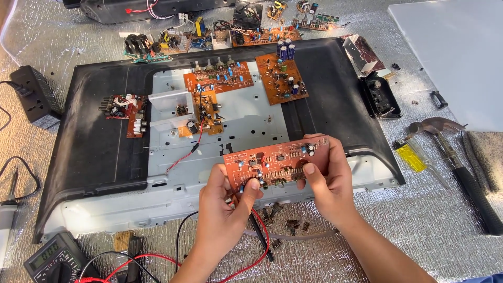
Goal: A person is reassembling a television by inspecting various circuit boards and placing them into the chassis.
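Both my hands hold up a long orange-brown circuit board (277,160) over the near edge of an opened black television back panel (94,147). My left hand (222,209) grips its lower left corner, thumb on the component side. My right hand (327,181) clasps the right end, thumb pressing the lower edge near a row of parts. The board carries small capacitors and chips and tilts slightly up to the right.
Several other circuit boards (280,78) lie on the panel's grey metal plate (246,126) and behind it. A hammer (456,162) and yellow lighter (410,157) lie to the right, a multimeter (50,259) with red and black leads at bottom left, a black adapter (31,94) at left.
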